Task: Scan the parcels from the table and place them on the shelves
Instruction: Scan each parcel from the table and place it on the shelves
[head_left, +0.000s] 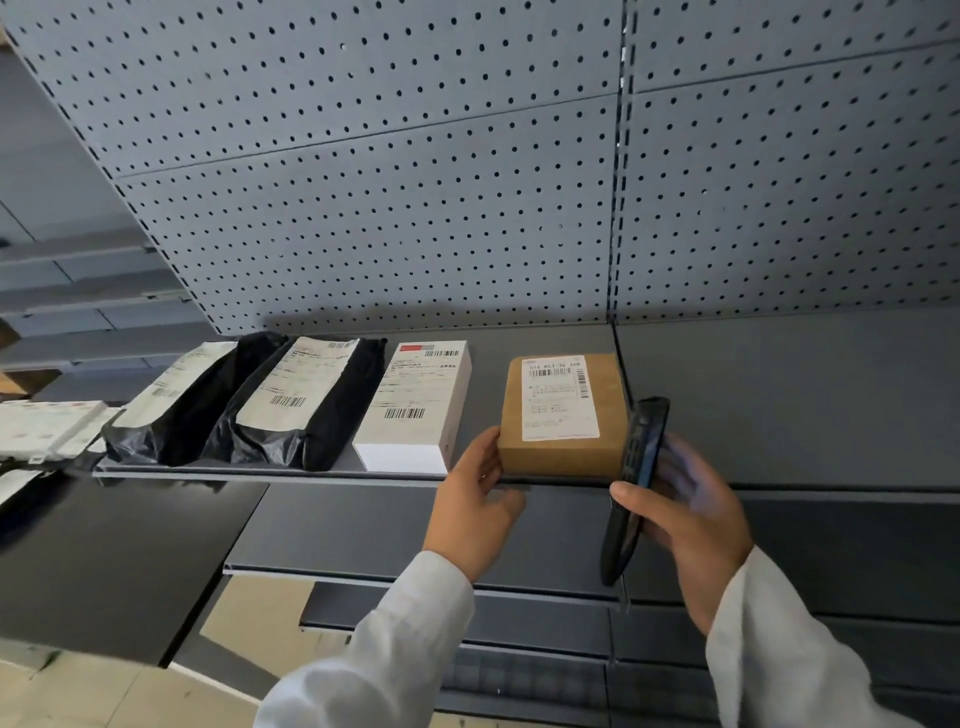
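The brown cardboard parcel (563, 415) on the shelf (270, 475) is touched at its left edge by the left hand (475, 506), fingers relaxed; a black handheld scanner (634, 483) is gripped by the right hand (691, 512), fingers curled round it.

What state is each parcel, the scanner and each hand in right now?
Brown cardboard box: flat on the shelf, label up.
White box: flat on the shelf, label up.
Two black poly bags: lying side by side, labels up.
Handheld scanner: held upright beside the brown cardboard box.
Left hand: fingers touching the box's left edge.
Right hand: gripping the scanner.
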